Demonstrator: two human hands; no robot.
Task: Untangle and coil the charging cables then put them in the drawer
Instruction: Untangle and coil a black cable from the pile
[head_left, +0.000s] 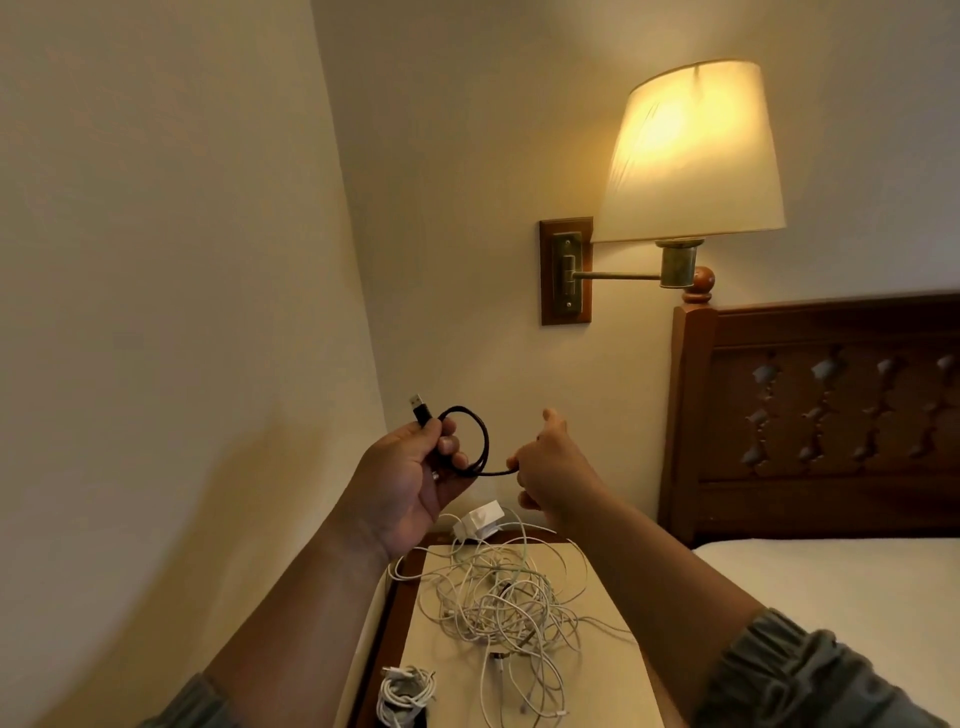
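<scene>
A short black cable (480, 441) is held up in the air in front of the wall, wound into a small loop. My left hand (415, 478) grips the loop, with the USB plug (420, 409) sticking up above the fingers. My right hand (545, 467) pinches the cable's free end just to the right of the loop. Below them, a tangle of white cables (504, 597) lies on the nightstand top (597, 686). A small coiled white cable (405, 693) lies at the nightstand's front left. No drawer is in view.
A white charger block (480, 519) sits at the back of the nightstand. A lit wall lamp (691, 156) hangs above on a swing arm. The wooden headboard (821, 415) and the mattress (841, 582) are at the right. The wall stands close on the left.
</scene>
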